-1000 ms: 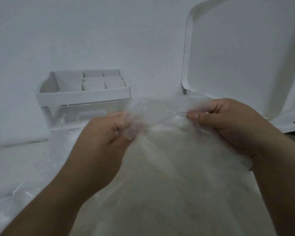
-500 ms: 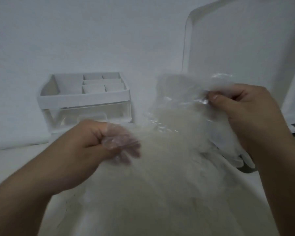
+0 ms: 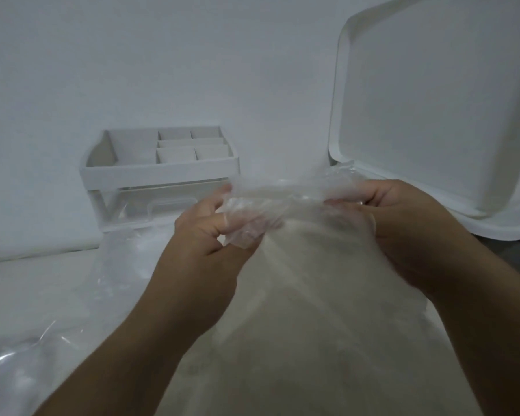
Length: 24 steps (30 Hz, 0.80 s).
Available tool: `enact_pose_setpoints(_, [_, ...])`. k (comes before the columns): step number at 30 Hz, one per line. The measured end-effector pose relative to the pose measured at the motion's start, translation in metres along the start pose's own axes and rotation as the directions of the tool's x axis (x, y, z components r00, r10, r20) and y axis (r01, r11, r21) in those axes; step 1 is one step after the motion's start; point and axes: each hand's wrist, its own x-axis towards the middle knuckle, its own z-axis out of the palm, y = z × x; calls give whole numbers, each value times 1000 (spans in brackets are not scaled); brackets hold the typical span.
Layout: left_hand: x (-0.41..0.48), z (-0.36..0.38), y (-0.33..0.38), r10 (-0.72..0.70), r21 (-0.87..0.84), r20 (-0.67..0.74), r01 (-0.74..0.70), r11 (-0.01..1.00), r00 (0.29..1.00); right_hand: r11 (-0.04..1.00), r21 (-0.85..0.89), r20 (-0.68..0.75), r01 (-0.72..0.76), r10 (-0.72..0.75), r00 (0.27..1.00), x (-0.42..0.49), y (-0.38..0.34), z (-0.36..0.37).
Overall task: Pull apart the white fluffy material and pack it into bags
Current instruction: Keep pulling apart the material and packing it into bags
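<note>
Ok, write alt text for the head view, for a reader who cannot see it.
The left hand and the right hand grip the crumpled mouth of a clear plastic bag full of white fluffy material. Behind stand a white compartment organiser and, at right, a propped-up white lid; loose clear plastic lies at left.

Two bare hands: left hand (image 3: 204, 235), right hand (image 3: 403, 232). One clear plastic bag of white fluff (image 3: 312, 301). One white compartmented plastic organiser (image 3: 162, 171). One white rectangular plastic lid (image 3: 433, 100).
</note>
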Motion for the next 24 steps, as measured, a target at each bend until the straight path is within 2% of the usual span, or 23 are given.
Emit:
enact_pose_setpoints(3, [-3, 3, 7, -21, -180, 32, 26, 983, 999, 995, 100, 35, -2, -1, 999, -3, -3, -3])
enact_pose_setpoints(6, [-4, 7, 7, -51, -315, 59, 67, 947, 997, 980, 197, 168, -11, -23, 985, -8, -7, -2])
enact_pose_setpoints(9, [-5, 10, 7, -80, -360, 24, 83, 929, 996, 997, 74, 191, 10, -24, 981, -5, -2, -5])
enact_pose_setpoints(11, [-6, 12, 8, -109, -368, 4, 103, 924, 994, 1000, -6, 175, 18, -17, 984, -5, 0, -7])
enact_pose_setpoints(13, [-7, 12, 8, -137, -365, -31, 117, 924, 990, 1000, 3, 176, 10, -11, 984, -7, -4, -6])
enact_pose_setpoints(17, [-10, 12, 15, -151, -330, -89, 114, 937, 985, 986, 161, 38, -34, 29, 999, -10, -14, -8])
enact_pose_setpoints(18, [-11, 11, 17, -149, -303, -104, 112, 946, 983, 981, 190, 52, -22, 13, 999, -12, -19, -9])
enact_pose_setpoints(19, [-11, 11, 19, -142, -262, -123, 106, 959, 982, 987, 158, 109, 11, -28, 994, -15, -24, -10])
enact_pose_setpoints(21, [-12, 11, 23, -118, -178, -155, 90, 980, 981, 994, -45, 209, 97, -86, 974, -20, -28, -11])
enact_pose_setpoints(22, [-13, 11, 26, -103, -154, -158, 78, 985, 982, 985, -119, 191, 124, -100, 976, -21, -29, -10])
enact_pose_setpoints(24, [-14, 10, 31, -76, -139, -155, 54, 989, 985, 984, -138, 74, 117, -107, 991, -18, -26, -10])
